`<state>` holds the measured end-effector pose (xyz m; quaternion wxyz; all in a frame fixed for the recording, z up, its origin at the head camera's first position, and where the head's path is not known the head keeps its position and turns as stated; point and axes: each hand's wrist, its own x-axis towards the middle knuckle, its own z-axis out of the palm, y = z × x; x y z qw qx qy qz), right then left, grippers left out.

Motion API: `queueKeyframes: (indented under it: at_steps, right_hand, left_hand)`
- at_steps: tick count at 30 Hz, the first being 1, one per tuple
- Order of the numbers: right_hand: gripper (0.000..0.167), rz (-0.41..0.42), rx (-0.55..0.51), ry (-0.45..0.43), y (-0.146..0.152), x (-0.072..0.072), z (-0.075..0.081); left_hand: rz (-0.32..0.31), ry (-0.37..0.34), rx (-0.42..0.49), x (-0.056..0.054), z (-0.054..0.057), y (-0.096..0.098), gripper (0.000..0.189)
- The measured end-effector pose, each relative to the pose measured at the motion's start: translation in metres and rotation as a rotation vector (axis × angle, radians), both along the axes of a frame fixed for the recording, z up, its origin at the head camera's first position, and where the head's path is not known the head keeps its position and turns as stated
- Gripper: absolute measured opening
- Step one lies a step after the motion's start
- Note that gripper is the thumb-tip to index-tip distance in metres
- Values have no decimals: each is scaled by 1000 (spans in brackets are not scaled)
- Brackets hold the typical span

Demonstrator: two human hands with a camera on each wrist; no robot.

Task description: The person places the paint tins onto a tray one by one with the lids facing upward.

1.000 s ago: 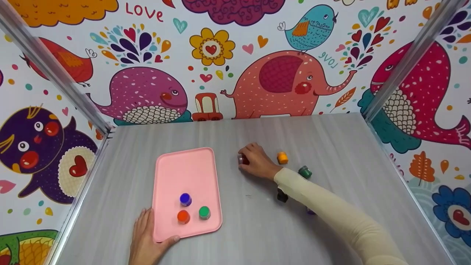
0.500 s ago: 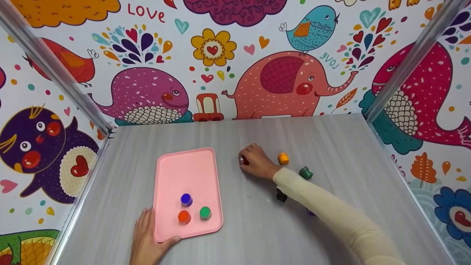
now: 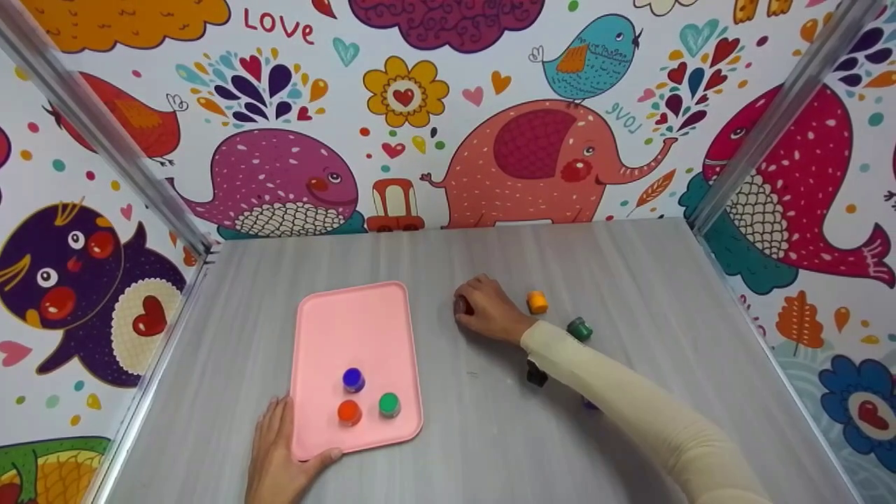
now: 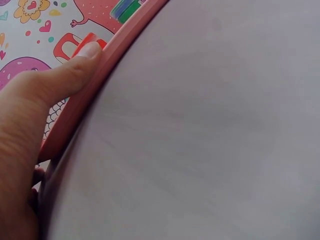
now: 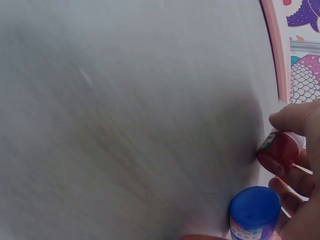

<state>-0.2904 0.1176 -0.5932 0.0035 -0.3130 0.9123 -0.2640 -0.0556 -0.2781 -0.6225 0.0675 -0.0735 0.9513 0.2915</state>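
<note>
My left hand holds the near-left corner of a pink tray, thumb at the near rim and fingers along the left side. In the left wrist view the thumb lies over the rim. Toward the tray's near end stand small paint jars: a blue-lidded one, an orange-red one and a green one. To the right of the tray, my right hand pinches a dark red paint jar at the table, mostly covered from above. Beside its lower fingers sits a blue-lidded jar, hidden in the head view.
On the grey table, right of my right hand, lie an orange jar and a green jar. A black jar and a purple one are partly behind the right sleeve. Patterned walls and metal posts enclose the table.
Both hands stay nearly where they were. The red jar in my right hand turns slightly and shows less from above. The tray and the other jars have not moved.
</note>
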Motion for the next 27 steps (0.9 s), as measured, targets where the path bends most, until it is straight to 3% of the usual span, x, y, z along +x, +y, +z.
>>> queueKeyframes:
  at_steps: [9, 22, 27]
  right_hand:
    - [40, -7, -13, -74, -4, 4, 7]
    - [40, -6, -50, -75, -10, 13, 10]
    - [38, 13, -75, -69, -12, 18, 12]
  left_hand:
    - [12, -23, 3, -1, -2, -1, 148]
    - [23, -19, 21, -2, -3, -1, 148]
    - [4, 38, 30, 0, -4, -1, 145]
